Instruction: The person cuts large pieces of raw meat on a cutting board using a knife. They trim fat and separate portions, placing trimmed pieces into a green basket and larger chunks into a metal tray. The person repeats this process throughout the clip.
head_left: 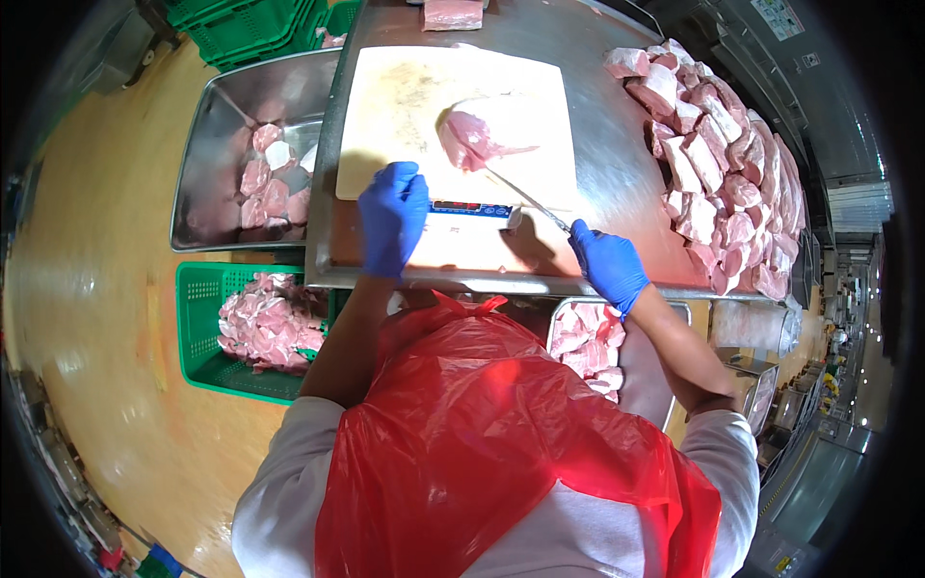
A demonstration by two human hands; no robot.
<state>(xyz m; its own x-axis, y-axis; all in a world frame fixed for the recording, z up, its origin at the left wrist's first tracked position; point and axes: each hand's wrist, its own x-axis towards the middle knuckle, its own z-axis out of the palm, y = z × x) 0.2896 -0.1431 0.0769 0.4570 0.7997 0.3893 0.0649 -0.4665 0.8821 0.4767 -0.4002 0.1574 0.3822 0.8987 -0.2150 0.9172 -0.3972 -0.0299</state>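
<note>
My right hand (610, 264), in a blue glove, is wrapped round the handle of a slim-bladed knife (528, 198). The blade slants up to the left, its tip at the lower edge of a pink piece of meat (469, 138). That piece lies on a white cutting board (405, 116), with a thin strip of it trailing right. By the board's lower left edge is my left hand (393, 220), also blue-gloved, its fingers curled in and nothing showing in them. It is apart from the meat. A scale's blue display panel (470, 208) shows at the board's near edge.
Many meat pieces (718, 164) are heaped on the steel table (609, 169) at right. Left of the table stand a steel tub (214, 144) and a green crate (196, 332), both with meat. A tray (554, 337) of meat sits below the near edge. Stacked green crates (246, 29) stand at far left.
</note>
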